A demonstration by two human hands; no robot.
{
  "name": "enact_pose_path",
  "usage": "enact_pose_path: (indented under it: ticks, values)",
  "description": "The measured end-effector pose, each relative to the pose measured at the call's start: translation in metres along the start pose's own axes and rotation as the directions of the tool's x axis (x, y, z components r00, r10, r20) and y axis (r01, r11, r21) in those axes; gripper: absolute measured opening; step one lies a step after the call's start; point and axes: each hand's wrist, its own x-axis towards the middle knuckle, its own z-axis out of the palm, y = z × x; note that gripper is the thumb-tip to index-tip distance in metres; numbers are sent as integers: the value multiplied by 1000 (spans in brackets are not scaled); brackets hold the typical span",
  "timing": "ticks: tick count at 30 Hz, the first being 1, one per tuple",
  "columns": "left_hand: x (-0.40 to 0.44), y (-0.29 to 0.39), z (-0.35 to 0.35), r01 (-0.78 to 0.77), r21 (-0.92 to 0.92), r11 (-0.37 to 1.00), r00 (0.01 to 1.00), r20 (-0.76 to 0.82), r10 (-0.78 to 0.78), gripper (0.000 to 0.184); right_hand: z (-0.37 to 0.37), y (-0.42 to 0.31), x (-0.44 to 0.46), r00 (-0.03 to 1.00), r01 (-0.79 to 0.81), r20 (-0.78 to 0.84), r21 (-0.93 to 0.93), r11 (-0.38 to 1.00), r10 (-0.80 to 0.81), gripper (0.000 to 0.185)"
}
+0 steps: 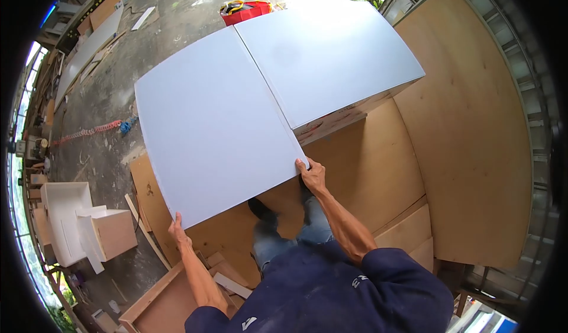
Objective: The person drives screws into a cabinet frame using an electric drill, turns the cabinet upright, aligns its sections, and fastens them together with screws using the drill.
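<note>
A large white panel spans the space in front of me. My left hand grips its near left corner, and my right hand its near right corner. Both thumbs lie at the top edge; the other fingers are partly hidden by the panel. Along its right side, a narrow dark gap separates it from a second white panel. That second one tops a wooden box-like body, whose side shows below. Whether the first panel rests on something underneath is hidden.
Brown plywood sheets lie at the right and under my feet. A red tool bag sits beyond the panels. White cabinet boxes stand at left, near a coiled red hose. An open wooden frame is close to my left arm.
</note>
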Motion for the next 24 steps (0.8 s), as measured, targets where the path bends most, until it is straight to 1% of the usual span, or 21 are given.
enact_pose_path:
  ticks: [1, 2, 3, 4, 5, 6, 8, 9, 11, 13, 14, 15, 16, 17, 19, 20, 21, 22, 24]
  values:
    - [-14, -1, -6, 20, 15, 1000, 999, -33, -19, 58, -7, -2, -7, 999, -36, 40, -12, 999, 36, 51]
    - [-18, -4, -3, 23, 17, 1000, 998, -65, -22, 59, -7, 2, -4, 999, -18, 50, -23, 1000, 19, 51]
    - [-25, -10, -7, 15, -11, 1000, 999, -49, -16, 57, -9, 8, -8, 999, -1, 39, -8, 1000, 1, 51]
    - [-33, -18, -14, 26, -21, 999, 997, -68, -27, 57, -14, 9, -16, 1000, 10, 29, 7, 1000, -10, 51]
    - [-39, -27, -17, 5, -31, 999, 996, -90, -7, 56, -22, 9, -19, 996, -37, 81, -13, 999, 38, 51]
    - [-46, -35, -19, -22, -41, 999, 994, -109, 17, 56, -27, 13, -23, 995, -21, 94, -18, 1000, 23, 51]
    - [-63, -42, -22, -15, -58, 998, 992, -124, 8, 55, -35, 22, -29, 984, -54, 169, 6, 999, 52, 51]
    - [-74, -47, -25, -17, -77, 997, 991, -134, 7, 56, -39, 26, -35, 986, -29, 166, 39, 999, 22, 49]
    - [-105, -57, -35, -1, -85, 996, 989, -146, -11, 56, -49, 35, -47, 985, -29, 169, 21, 999, 25, 47]
    - [-125, -55, -31, -16, -87, 996, 980, -198, -2, 49, -52, 36, -53, 988, -31, 150, 24, 999, 27, 44]
    - [-130, -57, -34, -20, -80, 997, 984, -181, 5, 49, -55, 36, -56, 987, -60, 153, 8, 998, 58, 45]
    - [-142, -66, -40, 0, -93, 996, 988, -152, -14, 54, -61, 37, -59, 983, -89, 158, -15, 996, 90, 46]
    - [-152, -73, -47, 19, -106, 994, 992, -124, -32, 59, -64, 42, -63, 985, -95, 146, -13, 995, 96, 46]
    - [-158, -77, -44, 13, -112, 994, 993, -115, -26, 59, -65, 47, -61, 985, -85, 149, -7, 996, 85, 48]
    - [-178, -79, -50, 81, -23, 996, 970, -226, -84, 58, -73, 52, -74, 985, -86, 147, -4, 996, 86, 49]
    - [-180, -82, -56, 70, -26, 997, 974, -212, -74, 58, -77, 51, -76, 983, -57, 174, -41, 998, 63, 47]
    - [-180, -89, -57, 69, -86, 994, 980, -180, -84, 58, -83, 50, -68, 979, -21, 199, -79, 997, 36, 45]
    - [-181, -85, -51, 77, -138, 987, 984, -149, -98, 58, -91, 52, -56, 982, -19, 186, -75, 997, 33, 45]
    - [-182, -75, -46, 87, -87, 992, 984, -148, -99, 57, -103, 67, -38, 908, -104, 403, -53, 993, 117, 48]
